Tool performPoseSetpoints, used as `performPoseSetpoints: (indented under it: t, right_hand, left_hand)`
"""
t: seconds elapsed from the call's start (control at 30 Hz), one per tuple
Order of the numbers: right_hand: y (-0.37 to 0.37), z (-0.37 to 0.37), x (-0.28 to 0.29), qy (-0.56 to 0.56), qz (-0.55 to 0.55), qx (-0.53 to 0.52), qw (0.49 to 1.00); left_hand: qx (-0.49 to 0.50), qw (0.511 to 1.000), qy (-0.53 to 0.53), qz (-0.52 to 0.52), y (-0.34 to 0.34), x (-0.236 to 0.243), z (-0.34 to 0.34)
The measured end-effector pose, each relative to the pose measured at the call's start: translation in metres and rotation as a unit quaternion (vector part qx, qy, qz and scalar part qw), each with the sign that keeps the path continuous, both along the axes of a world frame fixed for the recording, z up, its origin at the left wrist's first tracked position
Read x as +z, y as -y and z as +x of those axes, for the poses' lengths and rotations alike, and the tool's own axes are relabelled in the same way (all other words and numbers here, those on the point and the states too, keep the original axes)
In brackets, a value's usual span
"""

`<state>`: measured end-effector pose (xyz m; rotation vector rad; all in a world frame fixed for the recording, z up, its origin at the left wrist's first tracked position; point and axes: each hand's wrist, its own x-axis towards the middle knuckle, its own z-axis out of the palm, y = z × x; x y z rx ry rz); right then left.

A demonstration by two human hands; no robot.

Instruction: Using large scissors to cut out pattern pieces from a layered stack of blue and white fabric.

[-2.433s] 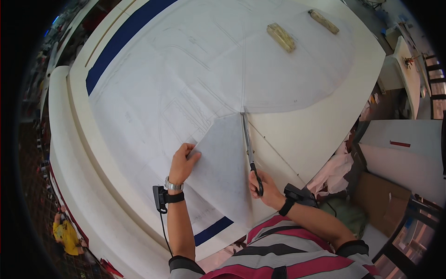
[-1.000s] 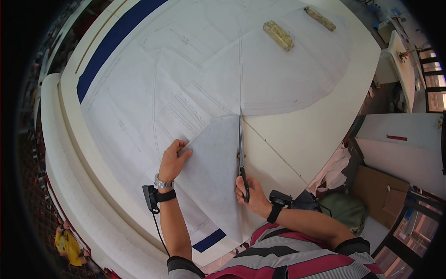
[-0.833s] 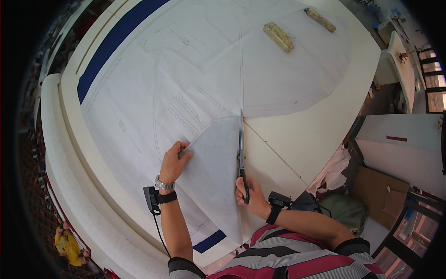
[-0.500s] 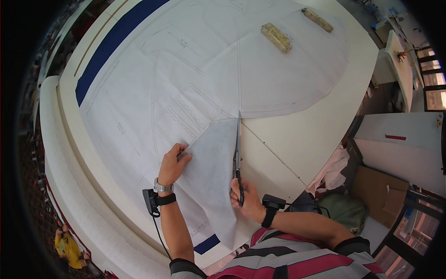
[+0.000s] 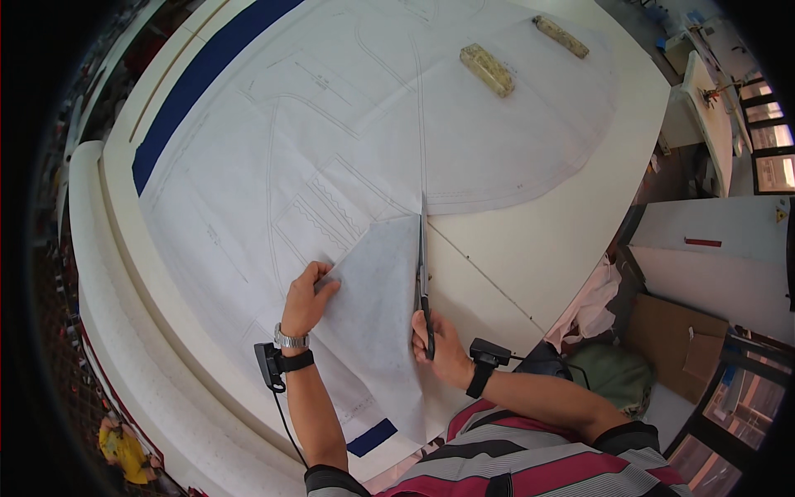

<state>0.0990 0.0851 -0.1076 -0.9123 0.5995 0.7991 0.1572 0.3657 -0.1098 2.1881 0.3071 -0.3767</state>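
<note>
A large white pattern sheet [image 5: 199, 224] with printed outlines lies over the table. Its near part is folded back as a greyish flap [image 5: 373, 290]. My left hand [image 5: 306, 300] pinches the flap's left edge between thumb and fingers. In my right hand [image 5: 447, 354] are long scissors [image 5: 424, 257] with black handles. Their blades point away from me along the flap's right edge, and the tips meet the sheet where a cut ends beside a printed line. Whether the blades are apart is hard to see.
Two wrapped, oblong weights, one thick [image 5: 487, 70] and one thin [image 5: 561, 37], rest on the sheet's far right. Dark blue fabric [image 5: 174, 120] shows beyond the sheet at left. A white roll [image 5: 124, 315] runs along the table's left side. White table surface [image 5: 513, 248] lies right of the scissors.
My right hand and the scissors have moved slightly forward, the tips a little farther along the printed line. My left hand keeps its pinch on the flap. The whole view has shifted slightly.
</note>
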Motion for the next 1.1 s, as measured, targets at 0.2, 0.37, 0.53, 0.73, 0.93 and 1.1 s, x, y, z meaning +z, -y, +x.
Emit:
performPoseSetpoints:
  t: [0.2,0.37,0.53,0.73,0.93,1.1]
  right_hand:
    - [0.001,0.002,-0.008,0.009,0.001,-0.009,1.0]
    - [-0.001,0.008,-0.007,0.004,0.0,-0.015,1.0]
    - [-0.001,0.029,-0.009,0.014,-0.018,0.002,1.0]
    - [0.001,0.03,-0.009,0.004,0.007,-0.001,1.0]
    - [0.003,0.041,-0.016,0.003,-0.025,0.011,1.0]
    - [0.005,0.058,-0.012,0.031,-0.021,0.018,0.999]
  left_hand:
    - [-0.001,1.0,-0.013,0.01,0.004,0.005,0.002]
    - [-0.002,1.0,-0.013,0.01,0.002,0.002,0.0]
    - [0.001,1.0,-0.001,-0.016,0.001,0.0,0.0]
    - [-0.004,1.0,0.004,-0.009,0.0,0.0,-0.001]
    - [0.002,1.0,-0.008,0.001,0.002,0.0,-0.002]
    - [-0.005,1.0,0.006,0.003,0.001,0.005,-0.002]
